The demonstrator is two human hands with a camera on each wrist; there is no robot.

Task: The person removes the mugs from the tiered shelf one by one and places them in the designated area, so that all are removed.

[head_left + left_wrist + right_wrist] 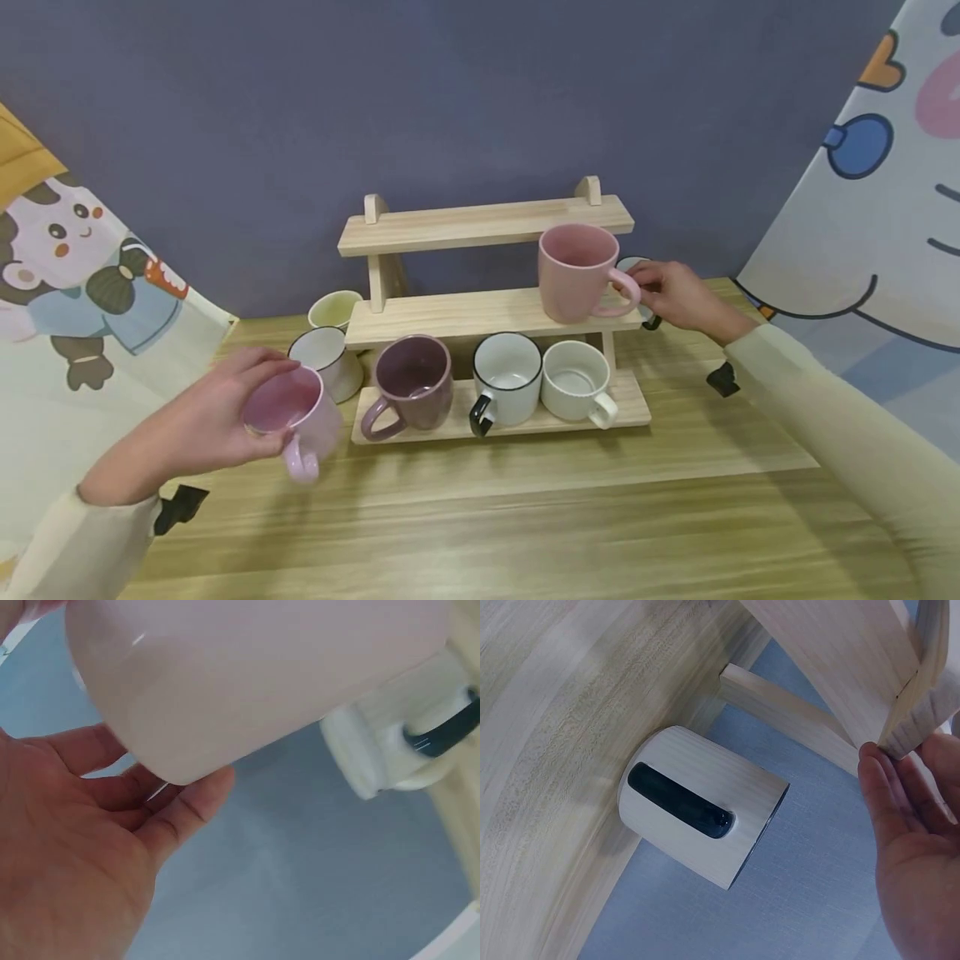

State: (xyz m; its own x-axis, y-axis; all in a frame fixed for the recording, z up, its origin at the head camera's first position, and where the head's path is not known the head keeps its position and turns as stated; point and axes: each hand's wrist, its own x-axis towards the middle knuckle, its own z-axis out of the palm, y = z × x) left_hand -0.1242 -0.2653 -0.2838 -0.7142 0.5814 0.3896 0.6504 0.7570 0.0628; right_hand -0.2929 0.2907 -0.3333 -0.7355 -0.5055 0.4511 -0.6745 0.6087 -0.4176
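Observation:
My left hand (217, 412) grips a glossy lilac-pink mug (318, 421) around its rim and side, clear of the table at the left. That mug is tilted, its handle toward me; its wall (247, 675) fills the top of the left wrist view. On the right end of the stand's middle shelf stands a matte pink mug (570, 279), handle to the right. My right hand (675, 292) pinches that handle with curled fingers. In the right wrist view its fingertips (870, 761) overlap the shelf's end, and the handle is hidden.
The wooden tiered stand (480, 225) bears a purple mug (423, 400), a white black-handled mug (506, 396) and a cream mug (573, 392) below. A white mug (341, 375) and yellowish cup (333, 308) stand left. Behind the right end is another white black-handled mug (697, 802).

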